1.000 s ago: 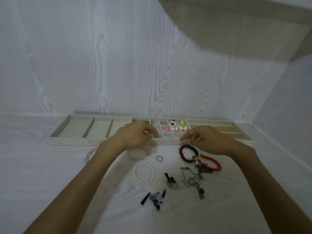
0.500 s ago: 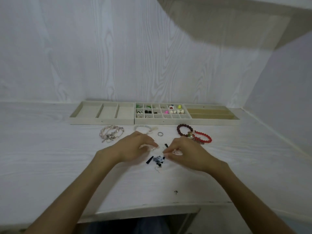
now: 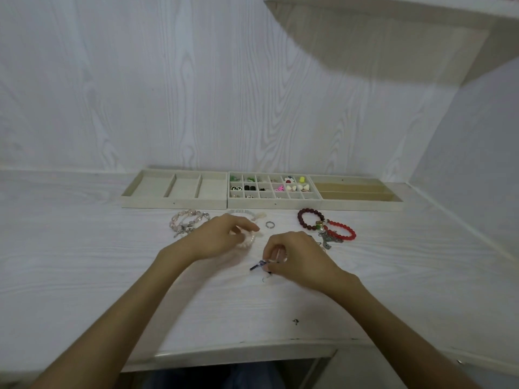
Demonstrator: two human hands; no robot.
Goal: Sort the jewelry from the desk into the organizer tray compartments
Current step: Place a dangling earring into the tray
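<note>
Three beige organizer trays stand at the back of the desk: a left tray (image 3: 146, 202) with wide compartments, a middle grid tray (image 3: 269, 204) holding several small earrings, and a right tray (image 3: 362, 204) with long slots. My left hand (image 3: 222, 234) rests over a white pearl bracelet (image 3: 248, 241), fingers curled on it. My right hand (image 3: 292, 254) pinches a dark blue earring (image 3: 259, 265) just above the desk. A silver ring (image 3: 270, 224), a dark red bead bracelet (image 3: 310, 219) and a bright red bracelet (image 3: 344, 231) lie in front of the trays.
A pink stone bracelet (image 3: 186, 221) lies left of my left hand, and a pale bracelet (image 3: 247, 213) sits behind it. A grey metal chain (image 3: 325, 240) is tangled beside the red bracelet. The desk's front edge (image 3: 238, 346) is close to me; a wall shelf (image 3: 393, 12) hangs overhead.
Both hands came back from the middle tray toward me. The left one settled on the pearl bracelet; the right one closed on the dark blue earring.
</note>
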